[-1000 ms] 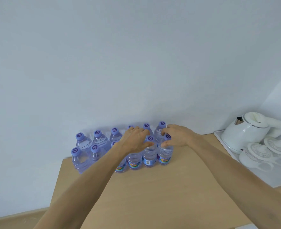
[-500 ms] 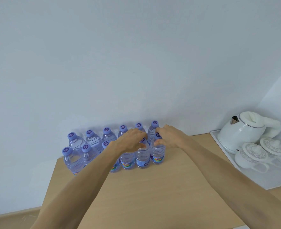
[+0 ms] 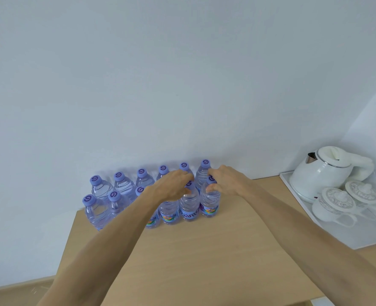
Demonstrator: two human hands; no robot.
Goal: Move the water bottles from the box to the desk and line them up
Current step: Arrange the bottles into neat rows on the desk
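We have the bottles (image 3: 188,204) standing in two rows on the counter (image 3: 204,250), hard against the wall, well to the left of the kettle (image 3: 321,173). No box is in view. Our left hand (image 3: 171,188) lies over the tops of the front-row bottles; its fingers are bent down around a cap, but we cannot tell whether they grip it or only rest there. Our right hand (image 3: 224,180) is at the end of the rows nearest the kettle, thumb and fingers curled round the neck of the front end bottle (image 3: 209,203).

We judge this to be the lining-up step. To do it well, we should nudge low on the shoulders rather than at the caps, since a push high up tips a tall bottle. We would press the end pair in toward their neighbours until the sides touch, then check that the front labels make one straight edge.

The bottles are clear, thin plastic with ribbed, waisted bodies, likely to dent under a hard squeeze. Caps are round, lilac, with a white swirl. Labels are bright, glossy bands. The counter is pale, smooth wood grain. The kettle is glossy white and sits on a white tray (image 3: 359,237) beside two lidded white cups (image 3: 335,202).
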